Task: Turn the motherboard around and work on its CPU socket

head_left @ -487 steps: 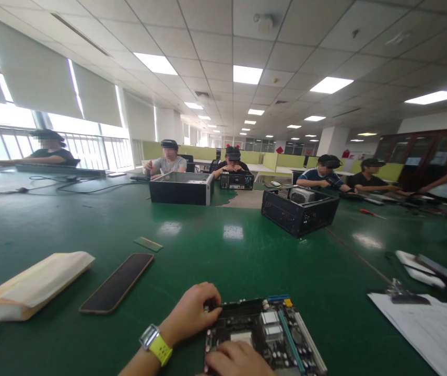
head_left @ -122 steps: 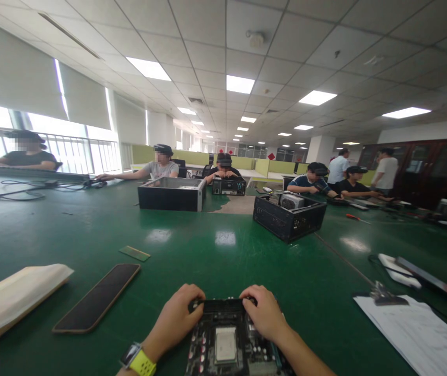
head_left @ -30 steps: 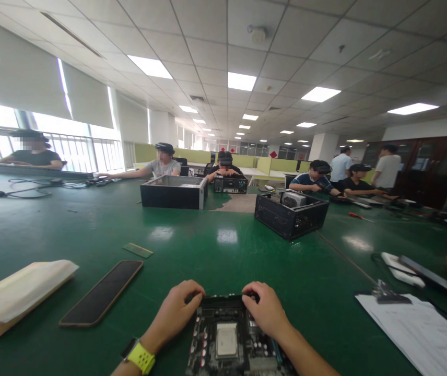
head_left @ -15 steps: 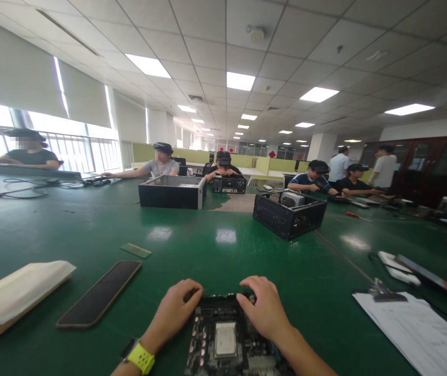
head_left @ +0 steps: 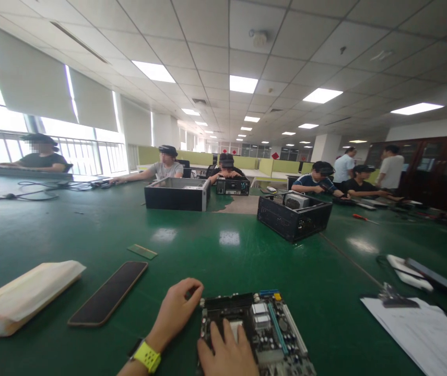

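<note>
A motherboard (head_left: 265,342) lies flat in front of me, partly under my right hand. My right hand (head_left: 229,350) rests on its left half with the fingers spread, partly covering the pale square processor (head_left: 234,330). At the upper left corner of the board is my left hand (head_left: 180,305), fingers curled and thumb against the board's edge; the exact contact is partly hidden. A green memory stick (head_left: 142,251) lies on the table, ahead and to the left. Closer to me is a dark phone (head_left: 108,295).
A paper-wrapped package (head_left: 27,297) lies at left, a clipboard with sheets (head_left: 411,334) at right. Beyond it are a white device (head_left: 409,272) and a cable. Farther off stand open computer cases (head_left: 176,196) (head_left: 294,216). A red screwdriver (head_left: 360,216) lies at right; several people sit around the table.
My right hand has moved from the board's top edge down onto its middle, over the processor, uncovering the board's right side. My left hand stays at the corner. The view has shifted slightly.
</note>
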Available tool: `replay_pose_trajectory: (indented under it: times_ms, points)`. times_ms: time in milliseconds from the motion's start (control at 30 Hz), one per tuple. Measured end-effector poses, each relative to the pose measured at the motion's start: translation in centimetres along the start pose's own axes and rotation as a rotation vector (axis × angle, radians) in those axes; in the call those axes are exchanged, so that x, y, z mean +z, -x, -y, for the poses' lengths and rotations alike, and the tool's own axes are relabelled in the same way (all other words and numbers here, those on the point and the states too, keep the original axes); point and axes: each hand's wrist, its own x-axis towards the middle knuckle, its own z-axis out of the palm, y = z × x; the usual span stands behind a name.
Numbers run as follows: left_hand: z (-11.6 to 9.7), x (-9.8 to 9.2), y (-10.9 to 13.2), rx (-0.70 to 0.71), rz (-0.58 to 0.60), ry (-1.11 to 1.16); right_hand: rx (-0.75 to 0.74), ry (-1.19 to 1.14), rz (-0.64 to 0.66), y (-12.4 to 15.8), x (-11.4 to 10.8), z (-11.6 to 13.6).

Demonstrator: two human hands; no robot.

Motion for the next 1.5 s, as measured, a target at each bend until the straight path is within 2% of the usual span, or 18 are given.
replay_pose_trajectory:
  times_ms: [67, 133, 267, 367, 467, 600, 700, 800, 900, 1000, 1067, 1133, 1200, 1267, 1400, 1500]
  points:
    - [0.0, 0.0, 0.0, -0.008, 0.010, 0.007, -0.047, 0.038, -0.010, -0.1, -2.7, -1.7]
    - [-0.1, 0.0, 0.1, -0.014, 0.018, 0.016, -0.022, 0.085, -0.045, -0.6, -5.7, -4.2]
    - [0.0, -0.1, 0.1, -0.018, 0.026, 0.039, 0.250, 0.234, -0.231, -2.4, -10.4, -10.8]
    - [0.0, -0.1, 0.1, -0.019, 0.035, 0.042, 0.438, 0.292, -0.294, -3.0, -12.3, -15.0]
    - [-0.1, -0.1, 0.1, -0.013, 0.046, 0.036, 0.472, 0.284, -0.274, -2.8, -12.8, -16.9]
    - [-0.3, -0.3, 0.1, -0.010, 0.041, 0.038, 0.448, 0.269, -0.279, -2.5, -12.9, -17.1]
    - [-0.5, -0.3, 0.1, -0.019, 0.033, 0.050, 0.417, 0.230, -0.266, -2.2, -13.0, -16.0]
    - [-0.6, -0.2, 0.2, -0.020, 0.034, 0.052, 0.361, 0.177, -0.225, -1.4, -12.9, -13.4]
    - [-0.6, 0.0, 0.2, -0.010, 0.041, 0.039, 0.248, 0.099, -0.168, 0.0, -12.3, -9.6]
    - [-0.6, 0.2, 0.3, 0.023, 0.046, 0.020, 0.108, -0.153, -0.052, 1.2, -11.8, -6.5]
    - [-0.6, 0.3, 0.4, 0.055, 0.063, 0.008, 0.050, -0.369, -0.001, 1.3, -11.8, -5.7]
    - [-0.7, 0.4, 0.5, 0.090, 0.096, 0.003, 0.037, -0.429, -0.082, 0.8, -12.0, -6.1]
    - [-0.8, 0.5, 0.6, 0.127, 0.136, 0.004, 0.062, -0.300, -0.239, -0.2, -12.1, -7.6]
    - [-0.8, 0.7, 0.7, 0.155, 0.169, 0.007, 0.111, -0.124, -0.323, -1.1, -11.9, -9.6]
    - [-0.7, 0.8, 0.8, 0.156, 0.207, 0.007, 0.191, 0.019, -0.240, -2.4, -10.4, -12.7]
    - [-0.6, 0.7, 0.8, 0.150, 0.186, 0.004, 0.207, 0.023, -0.207, -2.8, -9.6, -13.3]
